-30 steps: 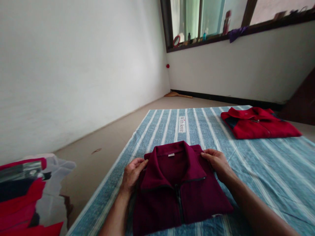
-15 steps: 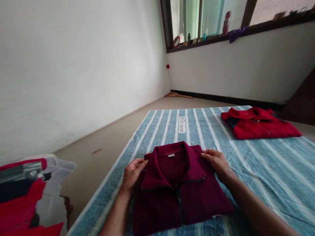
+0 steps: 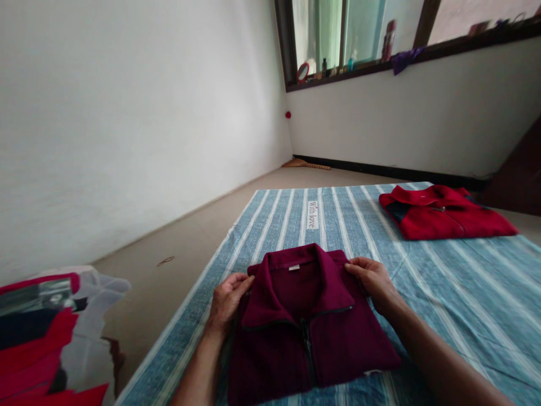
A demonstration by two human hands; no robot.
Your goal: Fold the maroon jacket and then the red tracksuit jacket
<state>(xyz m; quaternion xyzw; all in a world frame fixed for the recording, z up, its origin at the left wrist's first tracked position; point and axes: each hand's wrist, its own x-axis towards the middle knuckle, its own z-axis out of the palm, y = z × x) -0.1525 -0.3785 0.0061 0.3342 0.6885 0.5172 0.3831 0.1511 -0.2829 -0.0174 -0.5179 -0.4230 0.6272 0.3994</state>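
Note:
A folded maroon zip-collar garment (image 3: 346,344) lies on the blue-and-white striped cloth (image 3: 262,225), collar at the far side and zipper down the middle. My left hand (image 3: 230,299) pinches its left shoulder edge between thumb and fingers. At the opposite shoulder, my right hand (image 3: 372,279) is closed on the edge in the same way. Farther back on the right rests a folded red garment (image 3: 448,217) with dark blue parts, touched by neither hand.
Red and dark clothes (image 3: 34,355) sit with translucent plastic (image 3: 91,316) at the lower left. A white wall (image 3: 147,113) rises on the left. Bottles and a round mirror (image 3: 303,71) stand on the window sill (image 3: 350,74).

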